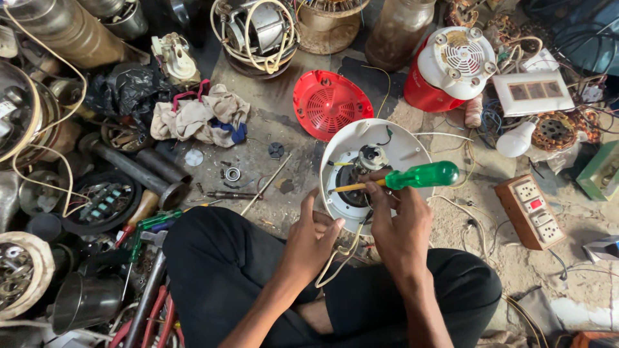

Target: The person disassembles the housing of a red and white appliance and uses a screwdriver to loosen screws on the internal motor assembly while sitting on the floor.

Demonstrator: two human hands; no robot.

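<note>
A white round appliance housing (403, 145) stands tilted on the floor in front of my crossed legs, its inner motor part (371, 157) showing. My right hand (396, 222) grips a screwdriver with a green handle (422, 175) and a yellow shaft pointing left into the housing. My left hand (316, 235) rests against the housing's lower left rim, fingers curled on it and on a pale wire (335, 261) hanging from it.
A red vented cover (331, 103) lies behind the housing, a red and white motor base (448, 67) to the right. A switch board (532, 209), a bulb (516, 140), rags (196, 119), pipes, tools and coils crowd the floor.
</note>
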